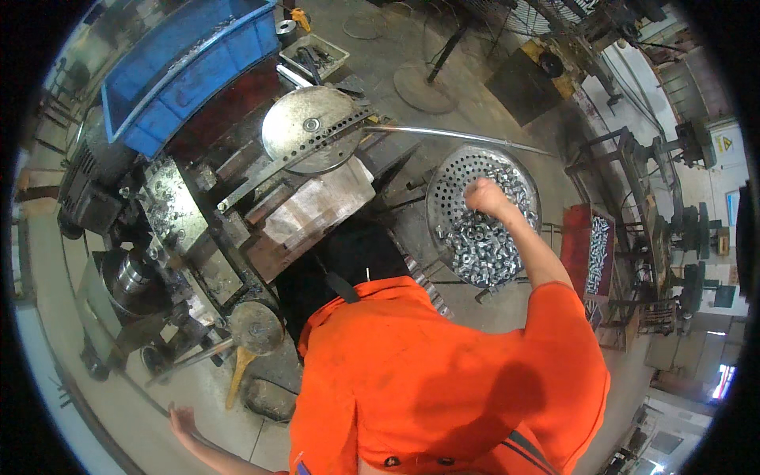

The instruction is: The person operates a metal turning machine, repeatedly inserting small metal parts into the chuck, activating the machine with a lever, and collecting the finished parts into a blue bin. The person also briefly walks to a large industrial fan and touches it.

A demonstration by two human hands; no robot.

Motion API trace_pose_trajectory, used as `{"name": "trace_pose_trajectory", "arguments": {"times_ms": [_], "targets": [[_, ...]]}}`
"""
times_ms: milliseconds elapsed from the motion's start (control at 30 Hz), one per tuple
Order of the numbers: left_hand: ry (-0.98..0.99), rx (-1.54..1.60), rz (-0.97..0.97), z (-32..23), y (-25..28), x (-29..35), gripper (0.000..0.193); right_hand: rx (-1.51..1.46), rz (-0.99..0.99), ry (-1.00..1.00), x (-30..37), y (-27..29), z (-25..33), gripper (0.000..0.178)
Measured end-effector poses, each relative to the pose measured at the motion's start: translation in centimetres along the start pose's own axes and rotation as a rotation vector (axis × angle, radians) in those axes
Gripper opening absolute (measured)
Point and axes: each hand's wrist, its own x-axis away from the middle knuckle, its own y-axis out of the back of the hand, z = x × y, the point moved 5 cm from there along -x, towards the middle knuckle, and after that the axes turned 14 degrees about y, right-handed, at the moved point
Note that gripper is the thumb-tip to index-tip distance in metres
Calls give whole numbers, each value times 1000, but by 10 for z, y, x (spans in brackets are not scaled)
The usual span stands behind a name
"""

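Observation:
My right hand (484,196) is closed into a fist, knuckles up, over a round perforated metal pan (455,170). The pan holds a heap of small shiny metal nuts (479,253). The fist sits at the far edge of the heap, and what is inside it is hidden. My left hand (182,419) hangs low at the lower left above the concrete floor. Its fingers are spread and it holds and touches nothing. My orange shirt (443,380) fills the lower middle of the view.
A greasy machine (198,222) with a round drilled steel disc (309,127) stands to my left, a blue plastic crate (190,63) behind it. A thin metal rod (459,136) crosses above the pan. A red bin of metal parts (598,253) stands at the right. A wooden-handled tool (241,364) lies by the machine.

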Motion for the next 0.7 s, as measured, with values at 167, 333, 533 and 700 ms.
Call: {"name": "trace_pose_trajectory", "arguments": {"times_ms": [167,333,533,700], "targets": [[-27,-35,-183,-13,-48,34,42,-214,130,-61,13,-2,59,22],[-39,-55,-85,-13,-31,27,35,-220,236,28,1,-41,88,23],[15,-66,-150,-4,2,4,36,-197,156,-100,-14,-68,73,22],[51,-88,-196,-3,-7,8,39,-410,-102,89,-13,-57,57,16]]}}
